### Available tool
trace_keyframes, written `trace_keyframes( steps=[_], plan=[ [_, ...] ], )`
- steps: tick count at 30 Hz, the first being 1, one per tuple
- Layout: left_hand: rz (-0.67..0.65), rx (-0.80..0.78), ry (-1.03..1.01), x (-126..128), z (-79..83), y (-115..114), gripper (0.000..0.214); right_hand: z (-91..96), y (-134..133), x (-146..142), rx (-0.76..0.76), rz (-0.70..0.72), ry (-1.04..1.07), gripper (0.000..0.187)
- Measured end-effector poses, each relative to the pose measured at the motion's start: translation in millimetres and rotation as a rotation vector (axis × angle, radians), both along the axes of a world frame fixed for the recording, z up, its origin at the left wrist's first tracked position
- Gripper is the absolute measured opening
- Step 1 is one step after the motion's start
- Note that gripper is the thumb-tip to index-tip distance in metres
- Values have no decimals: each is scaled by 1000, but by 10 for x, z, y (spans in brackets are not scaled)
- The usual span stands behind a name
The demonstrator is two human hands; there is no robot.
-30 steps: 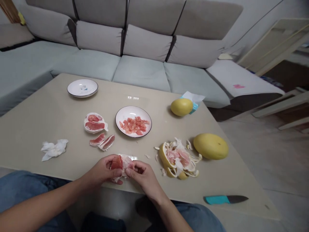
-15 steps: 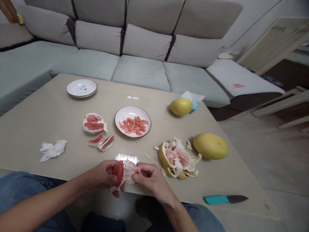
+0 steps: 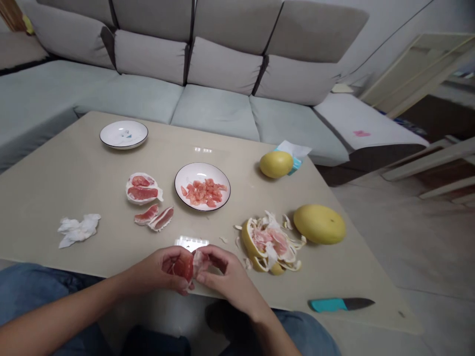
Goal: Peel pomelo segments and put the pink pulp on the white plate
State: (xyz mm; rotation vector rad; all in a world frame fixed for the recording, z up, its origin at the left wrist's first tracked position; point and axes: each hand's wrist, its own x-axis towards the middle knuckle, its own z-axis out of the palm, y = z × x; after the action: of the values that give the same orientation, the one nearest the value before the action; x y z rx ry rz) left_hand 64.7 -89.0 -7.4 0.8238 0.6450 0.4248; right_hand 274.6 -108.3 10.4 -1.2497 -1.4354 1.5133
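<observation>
My left hand [image 3: 168,272] is closed around a red pomelo segment [image 3: 183,267] just above the table's near edge. My right hand [image 3: 218,269] pinches the pale membrane [image 3: 200,262] on the segment's right side. Beyond my hands, a white plate with a dark rim [image 3: 183,173] holds several peeled pieces of red pomelo flesh [image 3: 204,193]. To its left sits a partly opened chunk of peeled pomelo [image 3: 143,189]. Two loose segments, one [image 3: 146,215] beside the other [image 3: 162,219], lie in front of that chunk.
Pomelo rind [image 3: 250,242] filled with membrane scraps lies right of my hands. Two whole yellow pomelos, one [image 3: 319,224] nearer and one [image 3: 276,164] by a tissue pack [image 3: 296,165], stand farther right. A teal-handled knife [image 3: 328,304], crumpled tissue [image 3: 78,230] and second plate [image 3: 124,134] are also on the table.
My right hand has come closer to my left, and the membrane that was stretched between them is now bunched up. The left hand has turned the segment slightly.
</observation>
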Motion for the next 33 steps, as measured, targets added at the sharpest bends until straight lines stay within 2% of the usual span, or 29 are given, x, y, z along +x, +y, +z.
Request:
trace_keyframes(
  steps=[3, 5, 8, 12, 15, 19, 23, 28, 33],
  plan=[
    [85, 12, -5, 28, -74, -26, 33, 3, -45, -84, 58, -66, -65, 11],
    [123, 22, 46, 37, -92, -31, 31, 25, -63, -101, 106, -91, -96, 8],
    [105, 6, 84, 49, -44, -27, 30, 67, -72, -88, 143, -115, -89, 9],
    [69, -42, 5, 71, 44, -25, 32, 99, -82, -71, 154, -126, -90, 10],
    [58, -52, -24, 61, 34, -30, 31, 87, -80, -25, 125, -122, -82, 11],
    [98, -66, -33, -9, -1, -17, 25, 50, -12, 180, 134, -238, -78, 13],
    [125, -115, -71, -60, 65, 12, 23, 31, 79, 376, 191, -317, -119, 13],
    [96, -154, -165, -63, 80, 25, 33, 11, 131, 434, 258, -306, -262, 17],
    [148, -47, -168, -81, -30, 27, 39, -85, 158, 547, 416, -290, -546, 23]
  ],
)
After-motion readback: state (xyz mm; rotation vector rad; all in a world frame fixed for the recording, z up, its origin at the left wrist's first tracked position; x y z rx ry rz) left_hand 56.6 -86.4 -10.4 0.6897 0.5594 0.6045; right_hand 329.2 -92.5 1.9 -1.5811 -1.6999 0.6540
